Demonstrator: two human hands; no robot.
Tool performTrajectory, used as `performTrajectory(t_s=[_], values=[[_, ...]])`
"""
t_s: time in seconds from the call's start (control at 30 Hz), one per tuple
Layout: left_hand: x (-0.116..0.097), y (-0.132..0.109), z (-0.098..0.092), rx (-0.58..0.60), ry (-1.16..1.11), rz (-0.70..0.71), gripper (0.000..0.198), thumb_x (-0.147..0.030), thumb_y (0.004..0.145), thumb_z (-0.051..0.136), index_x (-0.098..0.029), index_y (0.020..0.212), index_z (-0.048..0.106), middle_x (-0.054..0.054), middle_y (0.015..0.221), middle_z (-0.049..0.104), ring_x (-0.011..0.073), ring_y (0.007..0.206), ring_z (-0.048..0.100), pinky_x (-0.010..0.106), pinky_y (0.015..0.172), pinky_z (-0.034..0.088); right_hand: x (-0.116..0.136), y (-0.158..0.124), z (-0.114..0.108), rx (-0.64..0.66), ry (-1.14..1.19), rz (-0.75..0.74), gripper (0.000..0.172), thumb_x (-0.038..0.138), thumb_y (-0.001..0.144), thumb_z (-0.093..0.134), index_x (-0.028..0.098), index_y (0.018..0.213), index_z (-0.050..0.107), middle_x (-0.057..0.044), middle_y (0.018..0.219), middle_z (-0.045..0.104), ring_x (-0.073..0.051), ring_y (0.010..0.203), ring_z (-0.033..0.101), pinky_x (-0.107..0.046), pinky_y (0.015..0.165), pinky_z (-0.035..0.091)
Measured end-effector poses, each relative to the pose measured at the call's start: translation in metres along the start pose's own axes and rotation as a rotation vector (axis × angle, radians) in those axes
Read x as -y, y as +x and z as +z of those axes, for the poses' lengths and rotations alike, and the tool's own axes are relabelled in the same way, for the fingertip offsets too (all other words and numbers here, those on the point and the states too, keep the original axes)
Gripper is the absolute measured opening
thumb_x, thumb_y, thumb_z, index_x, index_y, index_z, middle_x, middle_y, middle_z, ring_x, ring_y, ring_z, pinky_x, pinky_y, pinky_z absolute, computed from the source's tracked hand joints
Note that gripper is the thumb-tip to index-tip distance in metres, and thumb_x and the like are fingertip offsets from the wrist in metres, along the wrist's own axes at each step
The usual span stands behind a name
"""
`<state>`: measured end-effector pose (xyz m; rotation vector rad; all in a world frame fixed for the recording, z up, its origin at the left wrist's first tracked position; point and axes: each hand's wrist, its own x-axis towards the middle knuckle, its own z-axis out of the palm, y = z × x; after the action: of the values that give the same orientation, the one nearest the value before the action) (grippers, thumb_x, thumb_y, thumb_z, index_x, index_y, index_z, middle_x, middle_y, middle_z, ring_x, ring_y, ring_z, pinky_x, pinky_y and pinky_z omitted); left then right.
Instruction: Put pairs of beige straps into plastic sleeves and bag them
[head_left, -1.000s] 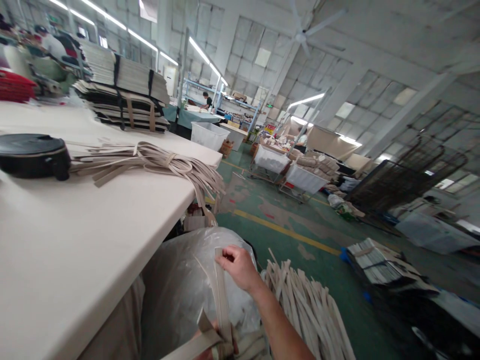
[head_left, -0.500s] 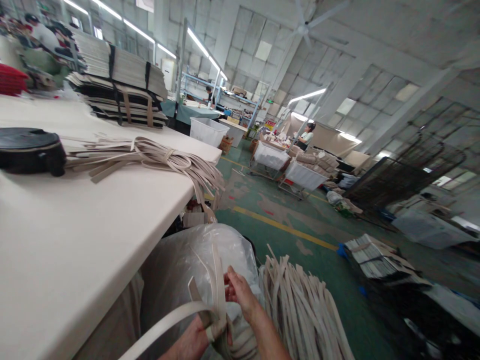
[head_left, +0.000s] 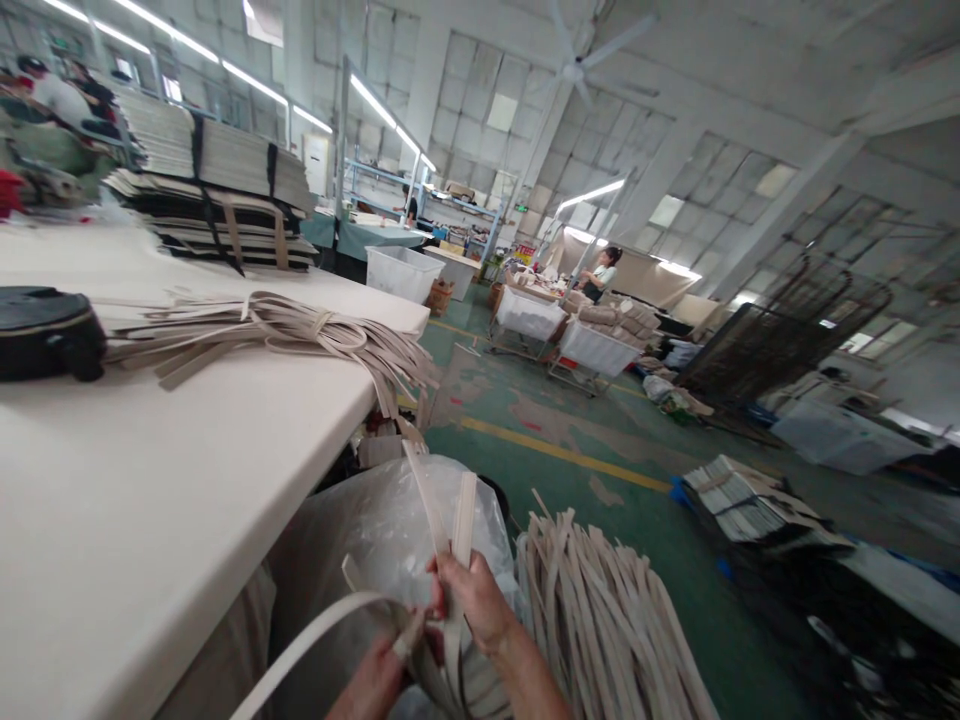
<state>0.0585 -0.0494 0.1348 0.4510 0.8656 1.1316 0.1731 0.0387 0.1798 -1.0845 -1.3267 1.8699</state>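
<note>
My right hand (head_left: 471, 598) grips a couple of beige straps (head_left: 459, 520) whose ends stick up above my fingers. My left hand (head_left: 375, 682) sits low at the frame's bottom and holds the same bunch of straps, with one long strap (head_left: 300, 645) curving off down to the left. Both hands are over a clear plastic bag (head_left: 375, 540) beside the white table (head_left: 187, 470). Just right of my hands stands a big bundle of beige straps (head_left: 600, 620).
A tied bundle of straps (head_left: 277, 330) and a black round object (head_left: 45, 330) lie on the table. Strapped stacks of flat sheets (head_left: 217, 190) sit at its far end. Carts, white bins (head_left: 401, 272), a seated person (head_left: 600, 275) and stacks (head_left: 742, 500) stand on the green floor.
My right hand dropped toward my left hand and closed on the straps. The strap ends now stick up higher, and the long strap swung out to the left.
</note>
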Motion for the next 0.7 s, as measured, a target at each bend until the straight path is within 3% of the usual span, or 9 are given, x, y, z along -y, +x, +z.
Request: performTrajectory(t_s=[0.13,0.23,0.37,0.47,0.57,0.7], values=[[-0.003,0.013,-0.007,-0.128,-0.19,0.122,0.056,-0.064,0.072,0.068,-0.019,0.104,0.074,0.01,0.088,0.075,0.0312,0.094,0.068,0.044,0.09,0.048,-0.002,-0.014,-0.014,0.057,-0.321,0.01,0.058,0.069,0.085,0.052,0.012,0.08,0.063,0.004,0.043,0.049,-0.007,0.034,0.038,-0.018,0.037,0.029],[-0.008,0.015,-0.01,-0.181,-0.286,0.18,0.052,-0.057,0.071,0.074,-0.017,0.103,0.075,0.011,0.092,0.076,0.0309,0.1,0.067,0.041,0.094,0.047,-0.017,-0.024,-0.025,0.114,-0.402,0.074,0.06,0.07,0.086,0.048,0.013,0.082,0.064,0.005,0.042,0.048,-0.007,0.033,0.037,-0.017,0.035,0.029],[-0.014,0.011,-0.012,-0.179,-0.285,0.169,0.053,-0.055,0.07,0.076,-0.017,0.107,0.074,0.013,0.099,0.076,0.0331,0.108,0.064,0.042,0.097,0.047,-0.041,-0.035,-0.03,0.106,-0.469,0.172,0.064,0.075,0.084,0.045,0.014,0.081,0.064,0.004,0.043,0.049,-0.007,0.031,0.037,-0.017,0.034,0.03],[-0.014,0.01,-0.011,-0.19,-0.208,0.153,0.055,-0.057,0.065,0.079,-0.015,0.101,0.075,0.013,0.093,0.076,0.0345,0.104,0.065,0.044,0.093,0.048,-0.053,-0.04,-0.033,0.12,-0.51,0.26,0.067,0.078,0.082,0.044,0.014,0.079,0.065,0.003,0.044,0.05,-0.008,0.032,0.041,-0.017,0.035,0.032],[-0.013,0.009,-0.008,-0.207,-0.128,0.169,0.053,-0.06,0.063,0.078,-0.014,0.089,0.075,0.012,0.085,0.075,0.0326,0.094,0.067,0.042,0.086,0.05,-0.054,-0.041,-0.042,0.069,-0.463,0.277,0.071,0.08,0.078,0.046,0.013,0.083,0.068,-0.002,0.054,0.06,-0.012,0.043,0.053,-0.021,0.044,0.041],[-0.011,0.006,-0.007,-0.135,0.025,0.204,0.053,-0.063,0.07,0.071,-0.014,0.089,0.074,0.01,0.082,0.072,0.0252,0.081,0.064,0.035,0.075,0.05,-0.031,-0.033,-0.05,-0.187,-0.373,0.051,0.072,0.079,0.078,0.049,0.013,0.097,0.071,-0.012,0.09,0.072,-0.022,0.08,0.068,-0.034,0.077,0.052]])
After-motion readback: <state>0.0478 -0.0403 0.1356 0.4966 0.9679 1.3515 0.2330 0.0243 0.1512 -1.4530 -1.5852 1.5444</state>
